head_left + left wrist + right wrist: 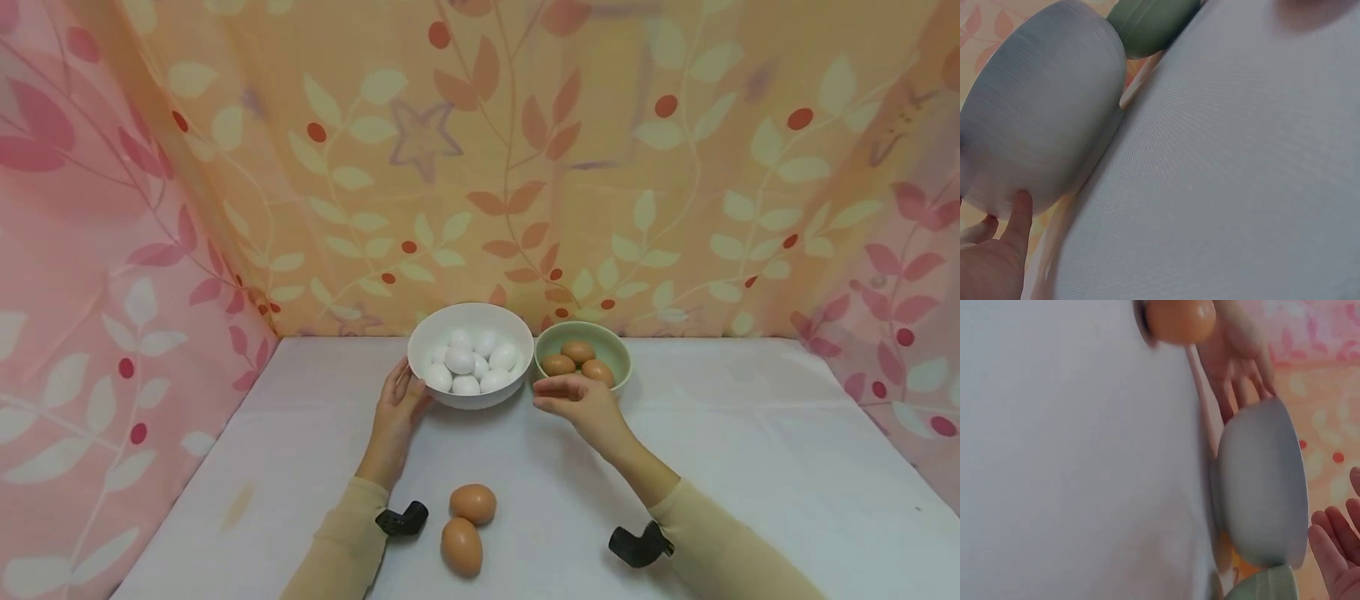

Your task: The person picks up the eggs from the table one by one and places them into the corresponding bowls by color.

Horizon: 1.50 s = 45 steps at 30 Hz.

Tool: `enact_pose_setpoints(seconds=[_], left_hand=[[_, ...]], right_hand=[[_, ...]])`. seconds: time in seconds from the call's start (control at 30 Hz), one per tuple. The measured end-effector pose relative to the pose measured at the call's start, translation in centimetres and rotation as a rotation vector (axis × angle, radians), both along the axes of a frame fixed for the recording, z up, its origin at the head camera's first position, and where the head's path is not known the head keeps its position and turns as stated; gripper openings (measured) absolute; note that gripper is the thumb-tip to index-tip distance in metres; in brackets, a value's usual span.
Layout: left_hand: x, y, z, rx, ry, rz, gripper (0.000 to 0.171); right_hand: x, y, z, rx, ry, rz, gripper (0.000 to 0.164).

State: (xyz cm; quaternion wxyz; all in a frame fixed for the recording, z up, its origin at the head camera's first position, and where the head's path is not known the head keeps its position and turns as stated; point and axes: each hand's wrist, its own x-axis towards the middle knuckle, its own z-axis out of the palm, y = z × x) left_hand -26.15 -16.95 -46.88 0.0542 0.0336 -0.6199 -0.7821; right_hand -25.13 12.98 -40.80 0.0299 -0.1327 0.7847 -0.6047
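Observation:
A white bowl point(471, 401) full of several white eggs point(460, 361) stands at the back of the table. My left hand point(398, 402) touches its left side, thumb toward the front; in the left wrist view the thumb lies fairly straight against the bowl's outer wall. Right beside it is a pale green bowl point(619, 354) with brown eggs point(577, 352), partly covered by my right hand point(588, 410). That hand hovers before the green bowl, fingers extended toward the left and nothing between them. In the right wrist view its fingers point(1329, 540) appear beside the white bowl's rim.
Two brown eggs point(462, 547) lie touching on the white tabletop point(285, 500), between the forearms. A floral curtain point(510, 167) rises right behind the bowls, and pink floral cloth point(67, 333) borders the table at the left and right. A black camera mount sits at each wrist.

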Motion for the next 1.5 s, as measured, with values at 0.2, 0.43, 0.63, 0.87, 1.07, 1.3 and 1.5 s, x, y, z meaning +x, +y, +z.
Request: enact_pose_setpoints(seconds=[0.2, 0.43, 0.63, 0.87, 1.07, 1.3, 1.5], left_hand=[[0.0, 0.0, 0.0, 0.010, 0.007, 0.000, 0.063], [0.0, -0.1, 0.0, 0.019, 0.004, 0.004, 0.063], [0.0, -0.1, -0.1, 0.020, 0.006, -0.011, 0.064], [0.0, -0.1, 0.0, 0.011, 0.008, -0.006, 0.063], [0.1, -0.1, 0.0, 0.013, 0.007, 0.002, 0.062], [0.1, -0.1, 0.0, 0.024, 0.007, -0.008, 0.063], [0.0, 0.0, 0.0, 0.029, 0.005, -0.007, 0.065]], right_hand=[[2.2, 0.2, -0.5, 0.017, -0.073, -0.028, 0.041], [3.5, -0.4, -1.7, 0.022, -0.108, 0.020, 0.038], [4.5, -1.4, -2.9, 0.028, -0.165, 0.063, 0.039], [5.5, -2.4, -3.6, -0.005, -0.198, 0.151, 0.045], [6.2, -3.2, -3.6, -0.023, -0.211, 0.210, 0.046], [6.8, -3.8, -3.8, 0.003, -0.215, 0.298, 0.047], [7.2, -4.3, -3.8, -0.005, -0.241, 0.349, 0.049]])
